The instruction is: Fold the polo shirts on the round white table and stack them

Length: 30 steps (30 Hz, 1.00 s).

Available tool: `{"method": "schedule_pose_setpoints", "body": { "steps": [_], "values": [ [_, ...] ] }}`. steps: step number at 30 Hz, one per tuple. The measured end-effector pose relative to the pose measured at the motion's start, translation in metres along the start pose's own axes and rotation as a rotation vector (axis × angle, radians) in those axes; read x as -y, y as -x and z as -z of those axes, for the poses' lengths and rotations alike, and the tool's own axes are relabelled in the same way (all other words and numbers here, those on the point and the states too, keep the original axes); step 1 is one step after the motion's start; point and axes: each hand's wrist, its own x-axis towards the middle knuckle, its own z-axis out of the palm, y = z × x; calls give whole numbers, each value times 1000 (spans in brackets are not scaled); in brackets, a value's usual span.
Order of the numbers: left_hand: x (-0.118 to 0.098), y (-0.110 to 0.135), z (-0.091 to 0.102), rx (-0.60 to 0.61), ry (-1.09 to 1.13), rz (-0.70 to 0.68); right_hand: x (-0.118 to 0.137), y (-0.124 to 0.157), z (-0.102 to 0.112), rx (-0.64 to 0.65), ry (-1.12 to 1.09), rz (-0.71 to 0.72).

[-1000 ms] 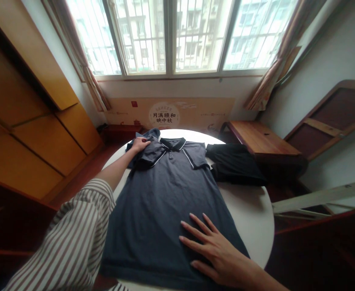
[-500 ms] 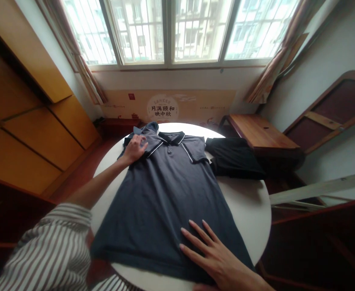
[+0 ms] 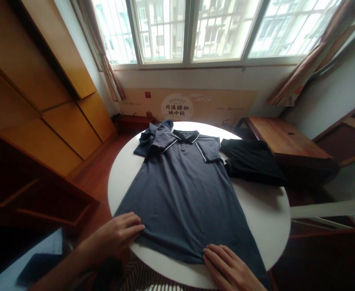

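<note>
A dark grey-blue polo shirt [image 3: 180,194] lies spread on a round white table [image 3: 271,226], its black, white-edged collar at the far side and its hem towards me. My left hand [image 3: 124,228] is closed on the hem near the shirt's left bottom corner, thumb and fingers together. Farther right along the hem, my right hand [image 3: 226,264] has its fingers pressed together over the cloth edge; its thumb is hidden. The shirt's sleeves are folded inward near the collar.
Folded black clothing [image 3: 253,161] sits at the table's right edge. Bunched blue clothing [image 3: 145,141] is at the back left, beside the shirt's sleeve. A wooden side table [image 3: 289,137] stands back right, yellow cabinets [image 3: 65,133] on the left, and windows [image 3: 220,32] ahead.
My left hand has come down from the sleeve to the left part of the hem. My right hand has gone from lying spread on the shirt to closing at its hem. The view has turned left.
</note>
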Motion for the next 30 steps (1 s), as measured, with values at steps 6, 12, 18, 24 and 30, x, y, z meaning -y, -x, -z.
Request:
{"method": "schedule_pose_setpoints", "body": {
  "steps": [6, 12, 18, 24, 30],
  "values": [
    [6, 14, -8, -76, -165, -44, 6, -4, 2, -19, 26, -147],
    [13, 23, -18, -129, -193, -98, 5, -4, 6, 10, 73, -169],
    [23, 25, -15, -160, -207, -70, 2, 13, 11, 158, 103, -329],
    [37, 38, -11, -146, -246, -104, -17, 51, 23, 87, 279, -345],
    [60, 74, -8, -190, -196, -7, -21, 72, 45, 10, 307, -377]
  ]
}}
